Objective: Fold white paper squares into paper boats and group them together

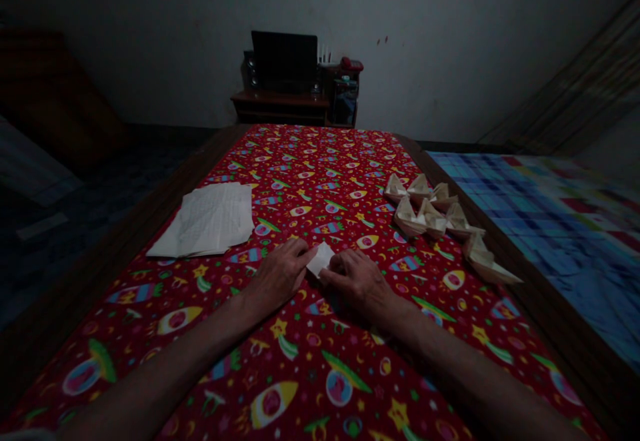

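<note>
A small folded piece of white paper (321,259) is held between my two hands, low over the middle of the red patterned cloth. My left hand (285,269) grips its left side, thumb and fingers pinched together. On the other side my right hand (359,281) pinches the right edge with curled fingers. Part of the paper is hidden by the fingertips. To the right several folded paper boats (425,214) sit grouped on the cloth. A stack of printed paper sheets (213,218) lies to the left of my left hand.
The red cloth (280,361) covers a long table with dark wooden edges (540,301). Beyond its far end stand a monitor (285,58) on a wooden desk and a red telephone (351,64). A bed with a blue checked cover (525,208) is on the right.
</note>
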Demonstrator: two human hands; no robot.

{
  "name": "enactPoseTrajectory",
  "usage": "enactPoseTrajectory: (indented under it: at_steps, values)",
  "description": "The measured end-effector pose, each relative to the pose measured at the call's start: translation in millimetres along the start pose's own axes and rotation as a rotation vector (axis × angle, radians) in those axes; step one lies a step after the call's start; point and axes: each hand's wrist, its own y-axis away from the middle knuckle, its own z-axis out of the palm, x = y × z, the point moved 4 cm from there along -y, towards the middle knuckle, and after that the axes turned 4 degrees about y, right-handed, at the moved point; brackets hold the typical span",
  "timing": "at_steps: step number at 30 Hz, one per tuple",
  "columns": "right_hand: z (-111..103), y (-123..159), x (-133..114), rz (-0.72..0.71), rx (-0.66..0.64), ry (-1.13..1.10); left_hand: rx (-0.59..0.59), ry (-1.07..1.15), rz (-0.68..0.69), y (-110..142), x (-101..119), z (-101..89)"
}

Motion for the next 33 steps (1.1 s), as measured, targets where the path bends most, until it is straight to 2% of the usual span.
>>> enactPoseTrajectory:
  at_steps: [5,9,13,19,26,33]
  values:
    - [-4,-4,0,0.045,0.006,0.035,0.011,-0.069,0.043,3,2,-0.3]
    - [-8,-5,0,0.055,0.0,0.053,0.068,-0.163,0.169,6,8,-2.0]
    - [-8,-3,5,0.052,0.027,0.023,0.058,-0.182,0.256,8,14,-2.9]
    - [-5,0,16,0.094,0.031,-0.063,0.028,-0.119,0.191,6,13,-1.4]
    - [-6,2,26,0.279,-0.067,-0.292,0.078,0.212,0.04,8,-3,0.7]
    - [-4,1,28,0.32,-0.08,-0.345,0.119,0.278,0.047,10,-11,-0.9]
